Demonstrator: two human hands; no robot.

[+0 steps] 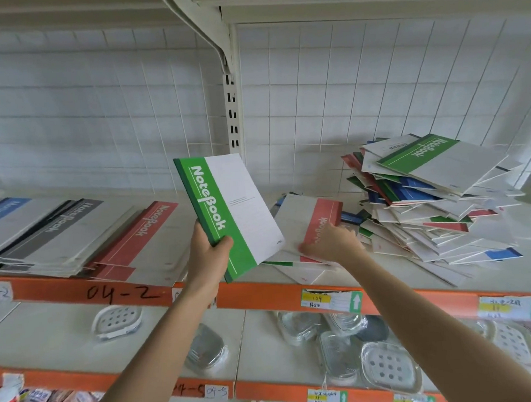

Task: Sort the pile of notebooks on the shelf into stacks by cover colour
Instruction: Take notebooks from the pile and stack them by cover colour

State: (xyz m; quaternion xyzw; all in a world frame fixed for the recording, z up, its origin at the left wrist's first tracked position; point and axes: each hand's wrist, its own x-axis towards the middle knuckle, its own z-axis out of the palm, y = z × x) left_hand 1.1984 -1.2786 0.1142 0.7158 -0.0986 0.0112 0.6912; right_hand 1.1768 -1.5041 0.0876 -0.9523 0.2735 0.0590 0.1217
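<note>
The left hand (210, 254) grips a green notebook (231, 215) by its near corner. The thumb is curled over the green band and the fingers are hidden behind the cover. The notebook stands tilted in the air, with its far end leaning left, above the front edge of the shelf (77, 293).

The right hand (332, 243) reaches further in and rests on a red notebook (318, 222). Its fingers are spread over the red band and the thumb is stretched left along the near edge. It is hard to tell whether the thumb hooks under the cover or only presses on it. This red notebook lies on top of a few loose ones, and the nearest of these reach the orange front strip.

To the right and further back sits the unsorted pile (428, 197), a leaning heap of green, blue and red covers. A green-banded one lies on top, and sheets fan out towards the near right.

On the left are three sorted stacks: the red stack (136, 236), the grey stack (63, 225) and the blue stack (4, 213) at the far left. Their near edges come close to the shelf front.

A bare strip of shelf lies between the red stack and the loose notebooks, below the post (232, 109). The green notebook is held over it. A wire grid (345, 96) closes off the back.
</note>
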